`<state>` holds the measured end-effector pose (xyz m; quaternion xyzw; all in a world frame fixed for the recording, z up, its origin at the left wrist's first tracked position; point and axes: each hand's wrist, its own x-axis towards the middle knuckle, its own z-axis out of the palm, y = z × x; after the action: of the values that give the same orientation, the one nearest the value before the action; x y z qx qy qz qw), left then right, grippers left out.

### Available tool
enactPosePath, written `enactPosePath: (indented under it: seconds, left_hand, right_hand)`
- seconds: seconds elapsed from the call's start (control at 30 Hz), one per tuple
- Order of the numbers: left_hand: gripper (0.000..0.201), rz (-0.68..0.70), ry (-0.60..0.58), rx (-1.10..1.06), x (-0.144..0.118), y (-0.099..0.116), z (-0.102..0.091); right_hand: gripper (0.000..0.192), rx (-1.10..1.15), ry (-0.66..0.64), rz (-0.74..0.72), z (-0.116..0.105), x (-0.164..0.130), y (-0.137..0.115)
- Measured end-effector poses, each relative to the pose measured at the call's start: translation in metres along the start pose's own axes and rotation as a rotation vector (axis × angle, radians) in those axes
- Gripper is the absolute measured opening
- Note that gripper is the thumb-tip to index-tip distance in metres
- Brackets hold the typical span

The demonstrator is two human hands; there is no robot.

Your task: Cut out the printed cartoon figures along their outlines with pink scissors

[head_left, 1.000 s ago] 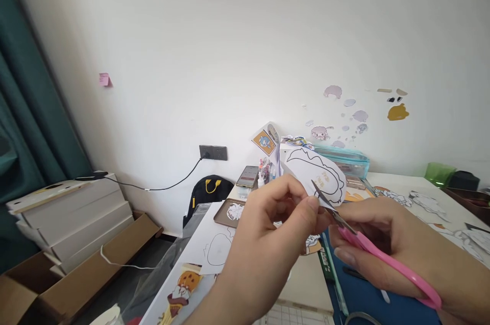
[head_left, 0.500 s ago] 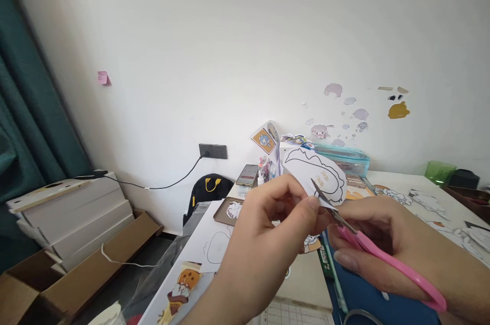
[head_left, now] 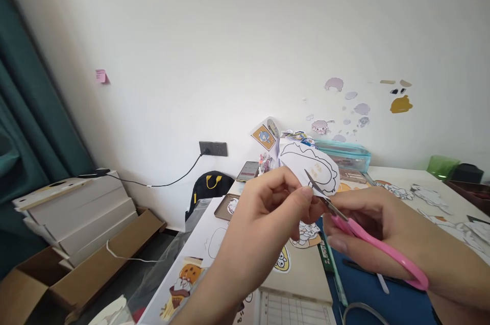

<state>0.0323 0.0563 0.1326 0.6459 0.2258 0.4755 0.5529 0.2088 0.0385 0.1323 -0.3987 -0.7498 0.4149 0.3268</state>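
Paper cutout pinched up by left hand, just left of pink scissors. Right hand grips handles, blades pointing up-left into paper edge, w/ both hands touching it.

The left hand hides the paper cutout's lower edge; its faint yellow lettering is too small to read.

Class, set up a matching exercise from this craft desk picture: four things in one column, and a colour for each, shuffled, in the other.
Things:
1. scissors handles
2. sticky note on the wall
3. curtain
4. backpack on the floor

Colours:
A. black with yellow
B. teal
C. bright pink
D. pale purple-pink

Pairs: 1-C, 2-D, 3-B, 4-A
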Motion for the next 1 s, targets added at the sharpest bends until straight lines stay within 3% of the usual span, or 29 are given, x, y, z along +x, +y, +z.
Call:
enactPosePath:
  seconds: [0.6,0.83,1.0]
  left_hand:
    - [0.025,0.0,0.013,-0.015,-0.003,0.002,0.001]
    - [0.027,0.013,-0.002,-0.026,-0.003,0.004,0.002]
    - [0.026,0.003,0.028,-0.04,-0.004,0.005,0.003]
  right_hand:
    - [0.023,0.029,0.023,0.037,0.001,0.0,0.007]
    - [0.022,0.034,0.016,0.017,0.0,0.0,0.006]
    - [0.03,-0.03,0.046,-0.058,0.0,-0.002,0.019]
